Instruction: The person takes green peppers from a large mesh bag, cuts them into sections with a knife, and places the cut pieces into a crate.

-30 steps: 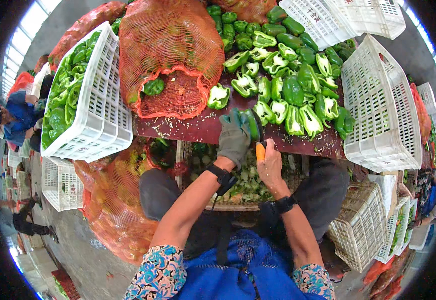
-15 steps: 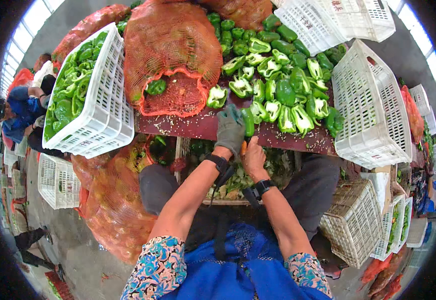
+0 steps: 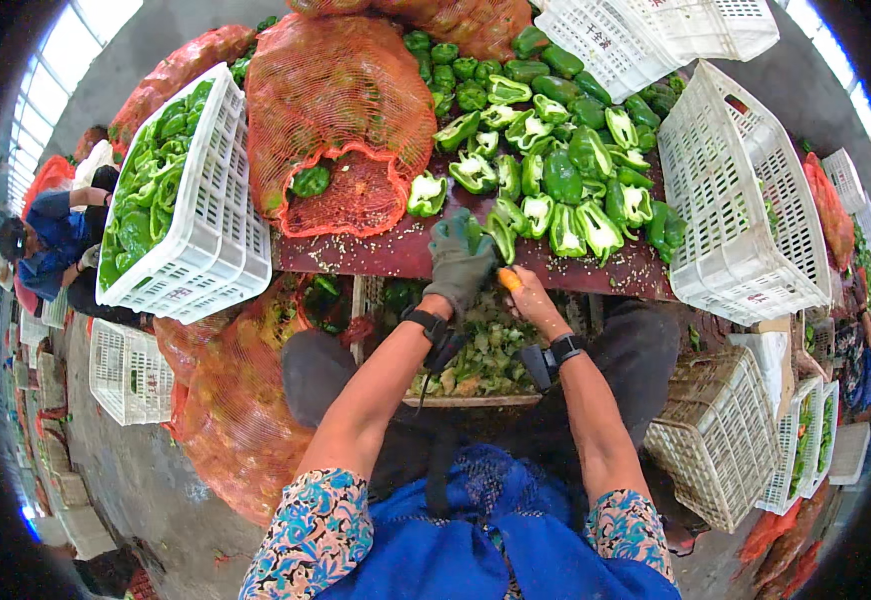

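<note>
My left hand (image 3: 459, 258), in a grey-green glove, grips a green pepper (image 3: 501, 235) at the near edge of the dark red table (image 3: 376, 255). Right beside it, my bare right hand (image 3: 536, 300) holds a tool with an orange handle (image 3: 509, 279) against the pepper. Several halved and whole green peppers (image 3: 556, 180) lie piled on the table just beyond my hands. Below my hands, a crate of pepper scraps (image 3: 481, 360) sits between my knees.
A white crate full of peppers (image 3: 181, 200) leans at the left, an empty white crate (image 3: 746, 200) at the right. An open orange mesh sack (image 3: 341, 120) lies on the table. More sacks (image 3: 236, 410) and crates (image 3: 716, 440) surround me. Another person (image 3: 51, 240) crouches far left.
My hands have stayed at the table edge, with the right hand and orange tool closing in against the pepper. The view has shifted slightly.
</note>
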Action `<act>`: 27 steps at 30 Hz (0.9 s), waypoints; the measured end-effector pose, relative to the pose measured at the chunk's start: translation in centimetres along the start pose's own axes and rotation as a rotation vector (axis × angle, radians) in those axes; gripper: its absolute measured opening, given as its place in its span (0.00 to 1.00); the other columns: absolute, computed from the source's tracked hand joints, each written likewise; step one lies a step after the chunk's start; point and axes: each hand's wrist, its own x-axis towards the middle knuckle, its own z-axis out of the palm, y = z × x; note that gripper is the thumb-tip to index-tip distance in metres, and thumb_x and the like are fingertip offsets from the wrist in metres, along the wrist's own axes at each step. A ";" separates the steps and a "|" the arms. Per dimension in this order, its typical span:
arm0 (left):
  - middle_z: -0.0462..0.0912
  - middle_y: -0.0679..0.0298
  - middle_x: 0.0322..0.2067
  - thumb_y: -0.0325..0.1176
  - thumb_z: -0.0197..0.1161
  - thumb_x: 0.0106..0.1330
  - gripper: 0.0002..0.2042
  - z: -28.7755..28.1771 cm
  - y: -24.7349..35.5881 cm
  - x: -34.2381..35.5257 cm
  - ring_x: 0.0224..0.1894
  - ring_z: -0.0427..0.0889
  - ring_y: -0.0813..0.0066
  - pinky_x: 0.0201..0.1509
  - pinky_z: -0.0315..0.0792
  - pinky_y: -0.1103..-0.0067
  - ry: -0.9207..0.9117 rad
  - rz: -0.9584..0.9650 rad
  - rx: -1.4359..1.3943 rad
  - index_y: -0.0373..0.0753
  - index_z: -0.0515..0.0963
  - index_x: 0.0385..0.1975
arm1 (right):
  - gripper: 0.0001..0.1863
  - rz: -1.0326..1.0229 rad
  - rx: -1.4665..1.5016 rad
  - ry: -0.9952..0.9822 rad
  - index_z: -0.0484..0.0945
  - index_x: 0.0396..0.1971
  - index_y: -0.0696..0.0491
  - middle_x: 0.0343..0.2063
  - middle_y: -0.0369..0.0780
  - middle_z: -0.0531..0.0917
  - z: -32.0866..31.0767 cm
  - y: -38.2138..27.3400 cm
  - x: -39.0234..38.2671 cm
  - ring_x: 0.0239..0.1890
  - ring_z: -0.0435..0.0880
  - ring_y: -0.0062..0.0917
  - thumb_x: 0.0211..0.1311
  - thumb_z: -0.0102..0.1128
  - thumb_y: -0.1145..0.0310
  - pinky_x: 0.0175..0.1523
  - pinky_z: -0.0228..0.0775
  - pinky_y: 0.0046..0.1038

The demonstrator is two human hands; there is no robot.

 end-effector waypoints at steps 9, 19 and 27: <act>0.67 0.71 0.32 0.31 0.52 0.67 0.13 -4.1 -3.0 0.3 0.31 0.67 0.83 0.35 0.69 0.80 0.190 -0.483 -1.227 0.45 0.64 0.50 | 0.11 -0.140 0.080 0.199 0.71 0.37 0.56 0.15 0.39 0.75 1.7 1.7 -0.5 0.14 0.73 0.28 0.69 0.52 0.62 0.20 0.62 0.29; 0.69 0.56 0.60 0.31 0.59 0.66 0.27 -3.0 -1.1 -0.4 0.58 0.69 0.67 0.63 0.63 0.75 0.043 -0.108 -0.496 0.35 0.62 0.65 | 0.22 -0.142 -0.479 0.660 0.75 0.46 0.63 0.25 0.55 0.81 1.3 -0.1 2.0 0.31 0.81 0.52 0.50 0.61 0.70 0.37 0.74 0.48; 0.68 0.56 0.59 0.38 0.54 0.71 0.27 -2.3 -1.2 -1.3 0.58 0.69 0.67 0.60 0.65 0.75 -0.002 -0.183 -0.624 0.35 0.59 0.66 | 0.16 -0.243 -0.432 0.724 0.73 0.38 0.59 0.23 0.53 0.79 2.9 -0.2 2.1 0.28 0.79 0.52 0.48 0.62 0.72 0.31 0.71 0.44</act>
